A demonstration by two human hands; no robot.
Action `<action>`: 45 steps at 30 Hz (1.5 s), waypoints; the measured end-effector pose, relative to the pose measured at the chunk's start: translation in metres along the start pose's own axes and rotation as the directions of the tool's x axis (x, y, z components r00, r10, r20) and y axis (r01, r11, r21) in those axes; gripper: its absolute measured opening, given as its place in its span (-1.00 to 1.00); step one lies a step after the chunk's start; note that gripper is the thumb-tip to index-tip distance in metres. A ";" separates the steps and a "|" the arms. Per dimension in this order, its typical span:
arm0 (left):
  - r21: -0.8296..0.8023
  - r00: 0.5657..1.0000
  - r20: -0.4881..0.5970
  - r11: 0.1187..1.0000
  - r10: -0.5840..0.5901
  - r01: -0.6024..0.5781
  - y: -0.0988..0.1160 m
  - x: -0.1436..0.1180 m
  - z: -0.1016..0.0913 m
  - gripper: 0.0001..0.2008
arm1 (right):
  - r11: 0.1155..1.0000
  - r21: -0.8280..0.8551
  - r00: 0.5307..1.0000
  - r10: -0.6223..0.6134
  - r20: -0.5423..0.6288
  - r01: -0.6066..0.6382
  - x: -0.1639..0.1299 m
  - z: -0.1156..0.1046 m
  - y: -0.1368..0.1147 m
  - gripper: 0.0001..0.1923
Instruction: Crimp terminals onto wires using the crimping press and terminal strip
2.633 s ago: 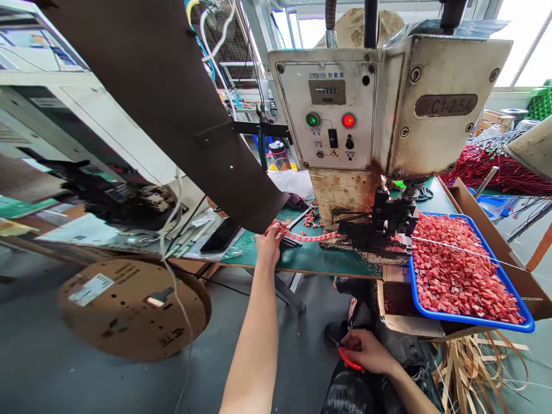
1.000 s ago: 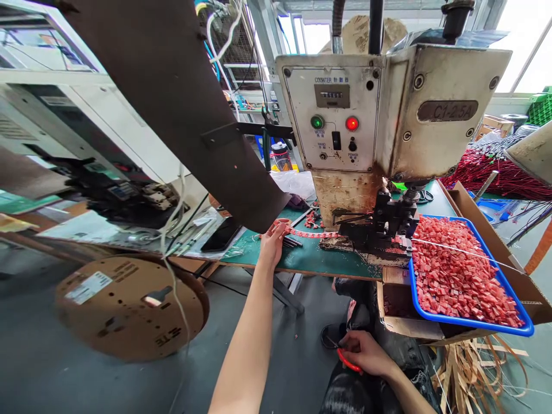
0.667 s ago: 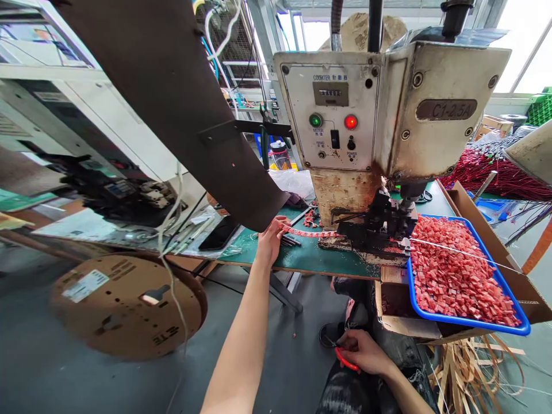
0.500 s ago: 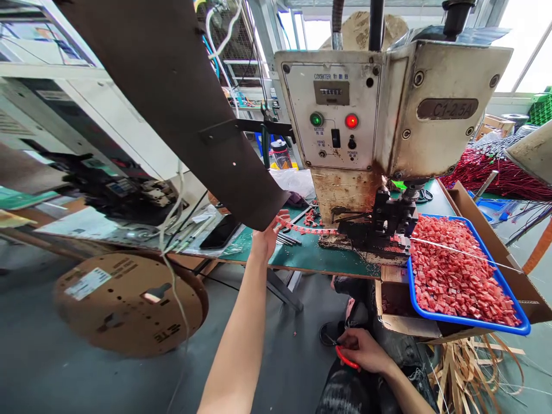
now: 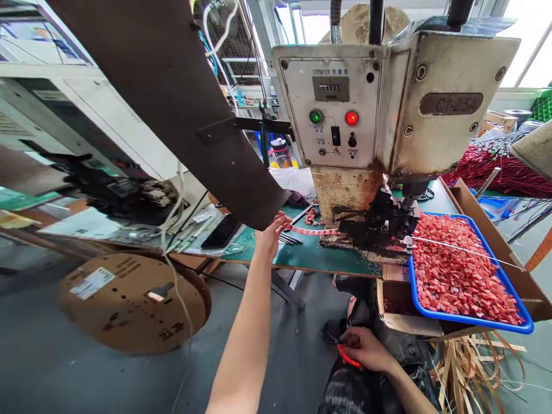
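Observation:
My left hand (image 5: 271,234) reaches to the lower end of a dark curved metal guide (image 5: 254,201). Its fingers are closed around a narrow strip of small red pieces (image 5: 317,231). From there the strip runs right into the black die (image 5: 382,224) of a worn press (image 5: 332,115). Low over my lap, my right hand (image 5: 368,348) is wrapped around red-handled scissors (image 5: 350,356), whose dark tip points left. A white thread-like line (image 5: 457,246) leaves the die on the right.
A blue tray (image 5: 472,325) heaped with small red pieces sits on a cardboard box (image 5: 409,325), right of the press. A cardboard reel (image 5: 138,302) stands at lower left. A phone (image 5: 221,231) and thin rods (image 5: 290,238) lie on the green table (image 5: 310,259).
My left hand has shifted slightly right, still at the strip by the guide's end. My right hand stays low with the scissors. The view has moved a little.

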State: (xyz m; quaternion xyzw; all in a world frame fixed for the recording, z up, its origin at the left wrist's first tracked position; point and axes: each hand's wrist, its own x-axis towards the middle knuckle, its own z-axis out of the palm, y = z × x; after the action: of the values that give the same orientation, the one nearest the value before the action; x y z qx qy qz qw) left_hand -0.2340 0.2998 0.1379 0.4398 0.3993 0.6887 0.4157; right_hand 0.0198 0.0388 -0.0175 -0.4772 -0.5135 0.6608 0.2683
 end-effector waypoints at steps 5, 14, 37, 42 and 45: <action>0.013 0.997 0.069 0.999 -0.041 0.040 -0.002 -0.011 0.003 -0.74 | 1.000 -0.006 1.000 -0.005 -0.009 0.005 0.001 0.000 0.001 -0.66; 0.071 0.987 0.110 0.991 -0.119 0.111 -0.018 -0.018 -0.003 -0.72 | 1.000 -0.005 1.000 0.011 -0.011 -0.011 0.005 0.001 0.011 -0.64; -0.126 0.997 -0.048 0.991 -0.060 0.054 -0.005 -0.001 -0.003 -0.70 | 1.000 -0.020 1.000 -0.016 -0.004 0.016 0.003 0.000 0.006 -0.69; -0.109 0.999 -0.031 0.993 -0.045 0.041 -0.006 0.002 -0.005 -0.74 | 1.000 -0.017 1.000 -0.021 -0.014 0.020 0.003 0.000 0.006 -0.69; -0.104 0.998 -0.033 0.994 -0.049 0.046 -0.006 0.005 -0.005 -0.77 | 1.000 -0.016 1.000 -0.015 -0.018 0.015 0.004 0.000 0.007 -0.69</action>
State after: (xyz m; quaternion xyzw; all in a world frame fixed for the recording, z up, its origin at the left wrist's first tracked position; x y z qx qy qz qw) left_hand -0.2386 0.3052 0.1326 0.3958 0.3809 0.7060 0.4470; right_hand 0.0196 0.0397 -0.0258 -0.4813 -0.5200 0.6504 0.2739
